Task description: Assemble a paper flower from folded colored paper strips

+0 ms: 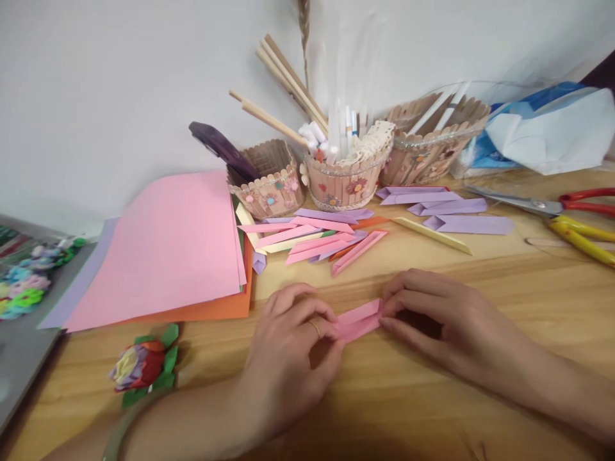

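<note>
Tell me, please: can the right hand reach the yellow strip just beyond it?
Likely yes: nothing visible lies between the right hand and the yellow strip, though that hand would first need to release the pink paper.

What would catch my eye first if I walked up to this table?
Probably the large pink sheet topping the paper stack at left. Next, near the middle, the left hand and right hand holding a folded pink strip between them. Then the multicoloured flower with green leaves, beside the left forearm.
</note>
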The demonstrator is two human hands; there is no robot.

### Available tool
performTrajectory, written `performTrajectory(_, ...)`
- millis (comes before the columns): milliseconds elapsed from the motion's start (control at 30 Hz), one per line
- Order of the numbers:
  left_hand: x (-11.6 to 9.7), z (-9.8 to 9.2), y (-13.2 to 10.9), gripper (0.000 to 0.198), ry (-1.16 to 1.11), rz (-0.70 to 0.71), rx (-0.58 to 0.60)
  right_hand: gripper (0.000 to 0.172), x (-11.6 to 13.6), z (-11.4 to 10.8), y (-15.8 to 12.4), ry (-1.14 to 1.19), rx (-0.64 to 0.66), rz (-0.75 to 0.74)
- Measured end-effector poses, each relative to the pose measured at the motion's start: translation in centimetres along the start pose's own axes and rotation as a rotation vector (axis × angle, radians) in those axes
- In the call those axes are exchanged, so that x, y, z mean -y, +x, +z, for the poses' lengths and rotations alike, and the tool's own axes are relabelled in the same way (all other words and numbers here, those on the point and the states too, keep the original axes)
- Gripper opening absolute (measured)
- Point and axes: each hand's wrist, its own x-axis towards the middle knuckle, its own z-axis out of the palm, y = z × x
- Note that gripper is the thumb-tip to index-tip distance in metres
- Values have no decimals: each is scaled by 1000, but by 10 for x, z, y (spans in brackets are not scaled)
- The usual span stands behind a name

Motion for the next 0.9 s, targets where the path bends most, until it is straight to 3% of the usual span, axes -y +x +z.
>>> performTrajectory(400, -2, 3, 5, 10, 18, -66, 52, 16, 3, 7, 3, -98, -28, 32)
performTrajectory(900, 0, 6, 7, 10, 123, -4, 70, 13, 2, 8, 3, -146, -18, 23)
